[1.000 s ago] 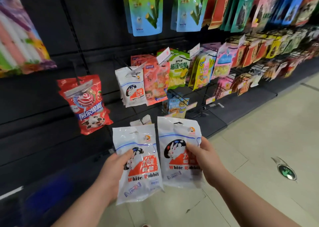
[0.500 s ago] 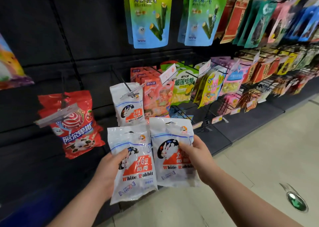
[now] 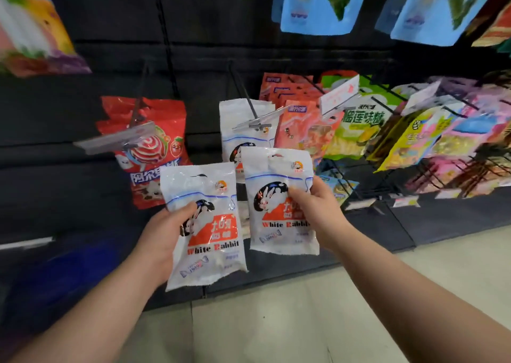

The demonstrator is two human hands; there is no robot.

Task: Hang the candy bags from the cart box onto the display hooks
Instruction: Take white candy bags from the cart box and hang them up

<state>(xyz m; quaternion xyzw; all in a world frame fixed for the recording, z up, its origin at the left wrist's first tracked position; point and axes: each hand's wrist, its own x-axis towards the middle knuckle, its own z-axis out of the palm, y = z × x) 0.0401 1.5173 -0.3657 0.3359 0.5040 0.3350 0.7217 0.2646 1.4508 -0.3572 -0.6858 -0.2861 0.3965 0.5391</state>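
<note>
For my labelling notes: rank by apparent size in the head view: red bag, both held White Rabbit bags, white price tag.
Left-hand bag looks largest, being nearest.
Right-hand bag and red bag, partly hidden: alike, unranked.
White price tag: smallest.

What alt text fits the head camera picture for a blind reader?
A left hand and right hand each hold a White Rabbit candy bag, left bag lower than right bag, before a dark shop display. Matching bags hang on a hook behind, beside a red candy bag and colourful snack packs.
</note>
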